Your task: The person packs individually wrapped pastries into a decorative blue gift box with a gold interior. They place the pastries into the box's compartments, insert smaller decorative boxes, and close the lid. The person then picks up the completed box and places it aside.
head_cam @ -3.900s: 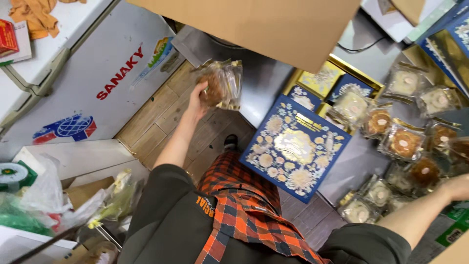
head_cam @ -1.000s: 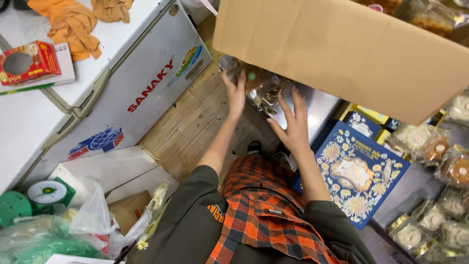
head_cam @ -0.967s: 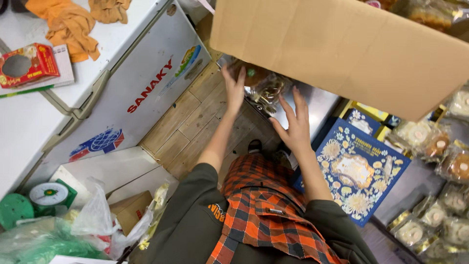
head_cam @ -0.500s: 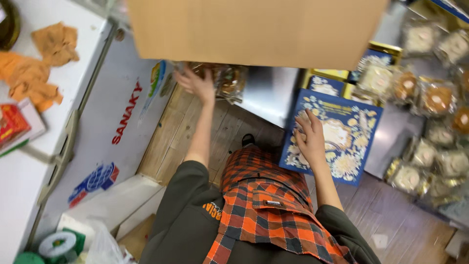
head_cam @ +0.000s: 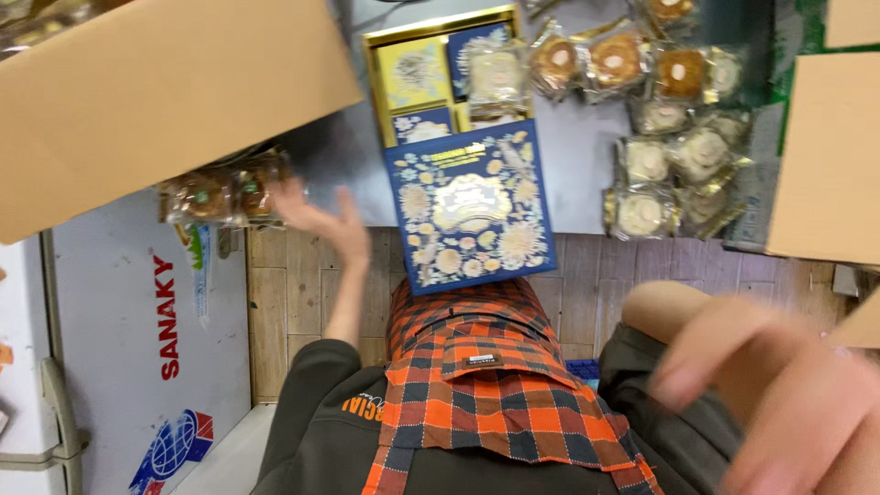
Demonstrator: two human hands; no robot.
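Observation:
My left hand (head_cam: 323, 218) reaches forward with its fingers spread, and the fingertips touch the right end of clear wrapped brown cakes (head_cam: 218, 194) that lie under the edge of a big cardboard box (head_cam: 156, 101). My right hand (head_cam: 779, 403) is raised close to the camera at the lower right, blurred, with its fingers apart and nothing in it. A blue box lid with gold flowers (head_cam: 469, 215) lies on the front edge of the grey table (head_cam: 577, 156), between my two hands.
Behind the lid stands a gold tray box (head_cam: 431, 69) with small blue and yellow packs. Several wrapped round cakes (head_cam: 669, 147) lie on the table's right side. A white chest freezer (head_cam: 137, 348) stands at left, with another cardboard box (head_cam: 825, 137) at right. The floor below is wooden.
My right hand has come off the blue lid and risen toward the camera. My left hand stays by the wrapped cakes. The view has shifted left.

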